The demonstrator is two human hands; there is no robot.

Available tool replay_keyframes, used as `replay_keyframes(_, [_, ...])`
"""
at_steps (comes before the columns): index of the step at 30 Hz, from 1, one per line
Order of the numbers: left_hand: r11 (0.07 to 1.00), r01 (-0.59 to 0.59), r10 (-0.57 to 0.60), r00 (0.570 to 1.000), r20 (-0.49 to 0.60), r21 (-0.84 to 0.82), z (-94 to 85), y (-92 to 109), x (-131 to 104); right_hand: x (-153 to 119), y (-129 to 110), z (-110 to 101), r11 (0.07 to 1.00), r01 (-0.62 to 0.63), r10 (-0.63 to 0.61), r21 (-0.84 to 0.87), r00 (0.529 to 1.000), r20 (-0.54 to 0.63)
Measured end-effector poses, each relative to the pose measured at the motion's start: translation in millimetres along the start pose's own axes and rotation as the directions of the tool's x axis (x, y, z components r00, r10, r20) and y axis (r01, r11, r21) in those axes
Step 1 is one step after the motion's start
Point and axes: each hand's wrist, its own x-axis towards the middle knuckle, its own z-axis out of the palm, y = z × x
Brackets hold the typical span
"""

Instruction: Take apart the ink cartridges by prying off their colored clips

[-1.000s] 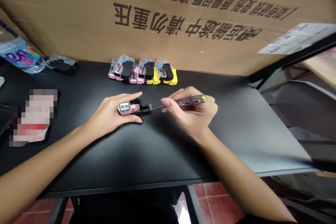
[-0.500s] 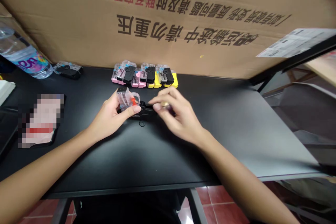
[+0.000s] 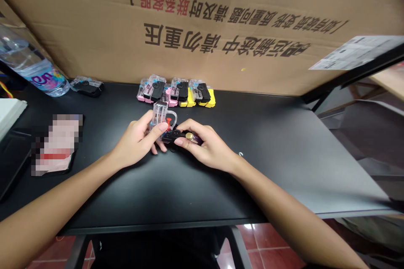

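Note:
My left hand (image 3: 139, 138) is closed around the clear part of a toy gun (image 3: 160, 113) of clear and black plastic. A clear loop, like a trigger guard, and a red trigger-like piece (image 3: 168, 122) show beside my thumb. The black section points right, towards my right hand (image 3: 205, 145). That hand's fingers are closed on a small dark tool with a brass cap (image 3: 189, 136); its tip is hidden, so its kind is unclear. My right fingertips meet the black section. A small black ring (image 3: 172, 150) lies partly hidden below it.
Several similar clear pieces with black, pink and yellow parts (image 3: 176, 91) stand against the cardboard box (image 3: 252, 63). Another clear-and-black piece (image 3: 87, 87) sits by the water bottle (image 3: 47, 75). A phone (image 3: 58, 145) lies left; a tiny white bit (image 3: 240, 154) lies near my right wrist.
The toy gun has turned more upright and moved slightly right and nearer to me. My right hand has moved lower, its fingers now against the black section. The ring is now largely covered.

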Motion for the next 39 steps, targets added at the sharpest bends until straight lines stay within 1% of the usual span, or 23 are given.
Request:
replay_keyframes(2, [0.998,-0.017,0.015,0.999,0.031,0.064,-3.5,0,0,0,0,-2,1.000,-0.006,0.007,-0.015,1.000,0.029])
replay_keyframes(4, [0.985,-0.062,0.056,0.998,0.039,0.161,-5.7,2,-1,0,-1,-3,0.999,-0.016,0.018,-0.028,0.999,0.046])
replay_keyframes(6, [0.964,-0.090,0.085,0.996,0.033,0.250,-5.9,4,-1,-1,-2,-4,0.999,-0.012,0.014,-0.045,0.999,0.052])
replay_keyframes(8, [0.952,-0.088,0.088,0.996,0.014,0.293,-4.2,6,-3,-1,-3,-4,0.998,0.000,0.003,-0.068,0.999,0.046])
replay_keyframes(14, [0.955,-0.051,0.072,0.996,-0.061,0.294,3.8,5,-7,0,-9,-4,0.997,-0.011,0.015,-0.080,0.998,0.053])
replay_keyframes(20, [0.964,-0.017,0.035,0.997,-0.066,0.265,7.0,5,-9,1,-11,-3,0.997,-0.041,0.044,-0.062,0.998,0.054])
replay_keyframes(24, [0.964,-0.012,0.036,0.995,-0.089,0.264,7.5,5,-10,0,-8,1,0.998,-0.059,0.060,-0.032,0.997,0.052])
replay_keyframes(26, [0.968,-0.027,0.047,0.996,-0.076,0.248,6.8,4,-10,0,-6,1,0.998,-0.062,0.061,0.025,0.997,0.045])
replay_keyframes(28, [0.974,-0.049,0.060,0.997,-0.043,0.222,5.7,3,-10,-1,-4,0,0.990,-0.081,0.077,0.118,0.996,0.033])
replay_keyframes(30, [0.978,-0.064,0.066,0.998,-0.002,0.201,4.8,2,-10,0,-3,-3,0.974,-0.122,0.119,0.190,0.992,0.030])
replay_keyframes(31, [0.979,-0.067,0.064,0.998,0.020,0.195,4.5,1,-9,0,-2,-4,0.967,-0.148,0.141,0.208,0.989,0.048])
replay_keyframes(32, [0.979,-0.067,0.059,0.997,0.043,0.195,4.4,1,-9,1,-2,-6,0.960,-0.176,0.161,0.216,0.983,0.087])
replay_keyframes(34, [0.975,-0.068,0.050,0.995,0.088,0.211,4.5,2,-10,2,-2,-9,0.950,-0.217,0.174,0.224,0.964,0.201])
replay_keyframes(36, [0.966,-0.076,0.048,0.992,0.117,0.246,4.6,3,-10,3,-3,-12,0.952,-0.221,0.159,0.211,0.948,0.276])
replay_keyframes(39, [0.953,-0.086,0.050,0.990,0.129,0.291,4.2,4,-10,4,-5,-14,0.980,-0.147,0.109,0.133,0.959,0.262])
